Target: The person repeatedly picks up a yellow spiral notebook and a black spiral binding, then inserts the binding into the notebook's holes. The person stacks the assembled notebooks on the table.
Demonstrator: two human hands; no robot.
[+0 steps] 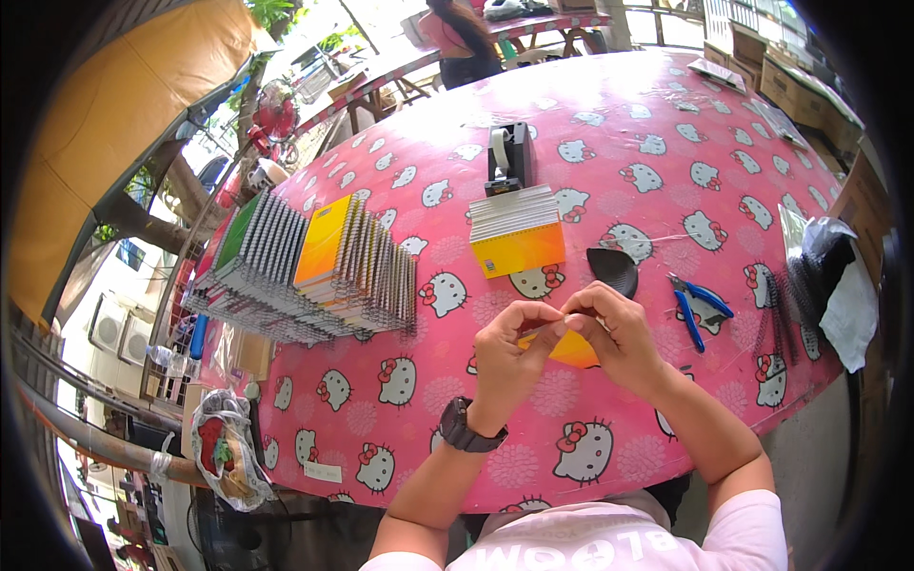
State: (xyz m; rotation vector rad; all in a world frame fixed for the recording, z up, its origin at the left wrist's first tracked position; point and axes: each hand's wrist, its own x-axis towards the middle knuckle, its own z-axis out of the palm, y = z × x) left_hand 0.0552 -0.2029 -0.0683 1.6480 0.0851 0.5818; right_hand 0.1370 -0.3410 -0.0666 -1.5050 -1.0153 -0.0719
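Both hands meet over a yellow-orange notebook [577, 354], low in front of me. My left hand [514, 344] is closed, with thumb and fingers pinched at the notebook's upper edge. Closed in the same way, my right hand [617, 333] pinches the edge close beside it, the fingertips of both hands almost touching. The fingers hide most of the notebook, and whether a wire or coil lies between them I cannot make out. Just beyond my right hand lies a black curved object [614, 271]. Blue-handled pliers [700, 309] rest open-jawed to its right.
A stack of yellow-orange notebooks [519, 243] sits ahead, with a black tape dispenser [509, 162] behind it. Piles of spiral notebooks [352, 262] stand at the left. Black plastic coils [779, 309] and a white bag [843, 314] lie at the right edge. The pink tablecloth [419, 457] has cartoon prints.
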